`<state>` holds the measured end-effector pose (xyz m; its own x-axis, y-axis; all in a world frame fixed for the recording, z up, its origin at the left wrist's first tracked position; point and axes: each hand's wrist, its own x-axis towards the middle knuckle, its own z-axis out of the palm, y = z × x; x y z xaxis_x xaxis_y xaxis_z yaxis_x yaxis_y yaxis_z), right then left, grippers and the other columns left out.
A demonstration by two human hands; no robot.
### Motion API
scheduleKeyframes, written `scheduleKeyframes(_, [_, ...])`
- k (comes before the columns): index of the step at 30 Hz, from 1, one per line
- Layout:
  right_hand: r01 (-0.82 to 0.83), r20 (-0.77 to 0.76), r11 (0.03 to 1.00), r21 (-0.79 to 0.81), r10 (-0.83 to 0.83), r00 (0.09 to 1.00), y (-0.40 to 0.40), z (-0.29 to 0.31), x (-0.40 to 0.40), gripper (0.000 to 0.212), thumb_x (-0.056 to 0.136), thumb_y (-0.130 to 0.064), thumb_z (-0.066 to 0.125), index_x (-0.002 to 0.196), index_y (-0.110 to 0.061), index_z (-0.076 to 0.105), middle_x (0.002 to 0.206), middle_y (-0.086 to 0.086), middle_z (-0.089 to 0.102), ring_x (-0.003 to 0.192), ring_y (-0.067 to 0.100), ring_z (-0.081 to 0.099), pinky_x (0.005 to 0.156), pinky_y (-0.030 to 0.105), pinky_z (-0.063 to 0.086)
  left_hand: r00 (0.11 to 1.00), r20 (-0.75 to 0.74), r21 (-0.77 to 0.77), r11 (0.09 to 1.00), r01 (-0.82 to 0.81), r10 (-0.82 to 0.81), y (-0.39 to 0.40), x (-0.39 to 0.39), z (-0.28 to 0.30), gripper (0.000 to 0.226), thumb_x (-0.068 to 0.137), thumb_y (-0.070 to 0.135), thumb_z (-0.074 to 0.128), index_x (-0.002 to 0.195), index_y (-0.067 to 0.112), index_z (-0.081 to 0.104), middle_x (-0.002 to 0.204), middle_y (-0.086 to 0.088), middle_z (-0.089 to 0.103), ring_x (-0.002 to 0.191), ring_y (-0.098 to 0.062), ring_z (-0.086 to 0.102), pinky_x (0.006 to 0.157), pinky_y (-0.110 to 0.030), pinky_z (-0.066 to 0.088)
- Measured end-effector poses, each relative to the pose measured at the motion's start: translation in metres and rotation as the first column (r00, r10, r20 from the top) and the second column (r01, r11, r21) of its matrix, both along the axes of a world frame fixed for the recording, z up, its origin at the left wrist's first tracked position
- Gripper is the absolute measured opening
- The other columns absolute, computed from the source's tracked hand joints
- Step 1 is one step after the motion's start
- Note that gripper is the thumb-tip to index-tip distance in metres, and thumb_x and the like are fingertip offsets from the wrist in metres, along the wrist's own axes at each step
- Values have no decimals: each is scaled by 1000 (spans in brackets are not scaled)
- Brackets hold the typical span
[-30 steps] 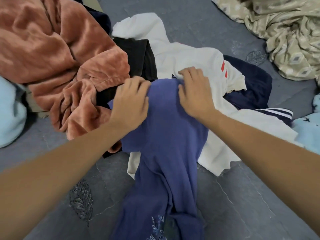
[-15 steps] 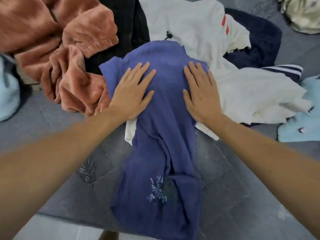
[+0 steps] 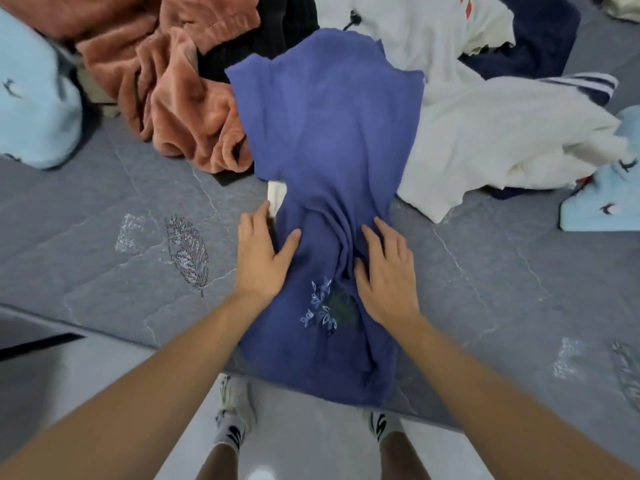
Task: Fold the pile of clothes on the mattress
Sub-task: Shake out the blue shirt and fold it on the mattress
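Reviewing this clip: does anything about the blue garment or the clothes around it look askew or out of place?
Yes. The blue garment lies half on the pile, its near end hanging over the mattress edge, bunched into creases between the left hand and right hand. A white garment is caught beneath it.

Two hands (image 3: 263,258) (image 3: 384,271), one blue garment (image 3: 329,133), one rust-coloured fleece (image 3: 187,109), one white garment (image 3: 502,140), two shoes (image 3: 235,407) (image 3: 379,424).

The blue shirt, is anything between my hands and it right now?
Nothing visible. The left hand and right hand already rest flat on the blue shirt, whose far half still lies over the white garment.
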<state>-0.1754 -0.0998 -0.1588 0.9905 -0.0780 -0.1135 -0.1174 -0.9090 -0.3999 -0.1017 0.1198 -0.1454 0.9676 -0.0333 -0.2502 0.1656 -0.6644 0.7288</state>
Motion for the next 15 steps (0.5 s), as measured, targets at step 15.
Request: scheduleKeyframes(15, [265, -155, 946, 187, -238, 959, 8, 29, -105, 38, 86, -27, 82, 112, -18, 57, 100, -5, 62, 93, 26, 59, 72, 34, 38, 898, -375, -71, 973, 219, -229, 101, -80, -9, 33, 79, 42, 76, 88, 11, 71, 83, -3, 76, 86, -30, 74, 72, -50, 58])
